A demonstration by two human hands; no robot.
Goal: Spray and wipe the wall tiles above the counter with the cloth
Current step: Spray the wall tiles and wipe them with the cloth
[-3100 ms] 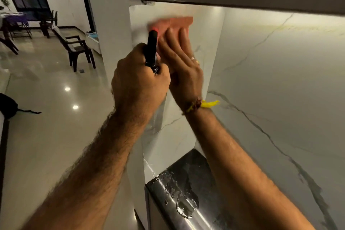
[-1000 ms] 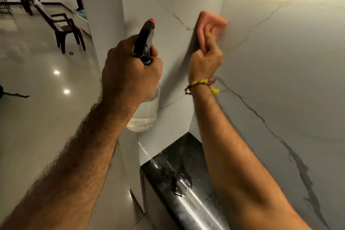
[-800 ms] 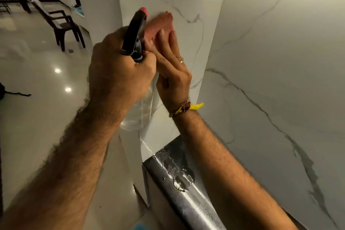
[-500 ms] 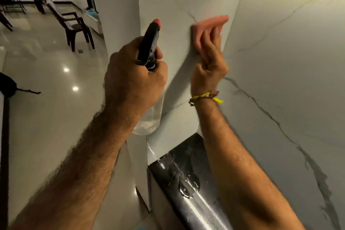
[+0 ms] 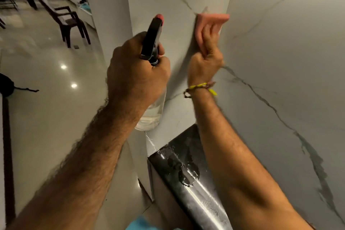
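My left hand [image 5: 137,73] grips a clear spray bottle [image 5: 152,114] with a black trigger head and red nozzle, held upright in front of the white marble wall tiles [image 5: 280,61]. My right hand [image 5: 206,58] holds a pink cloth [image 5: 212,19] and presses it against the side tile panel close to the inner corner. The fingers are curled round the cloth's lower part. Below lies the dark counter [image 5: 188,183], wet with drops.
A puddle of water [image 5: 186,172] sits near the counter's front left edge. To the left a glossy floor opens out, with a dark chair [image 5: 69,22] and a table further back. A black object [image 5: 5,86] lies at the left edge.
My right hand and the cloth slid left across the side tile and back right to the corner. Over the last half second the cloth has stayed near the corner. The bottle has barely moved.
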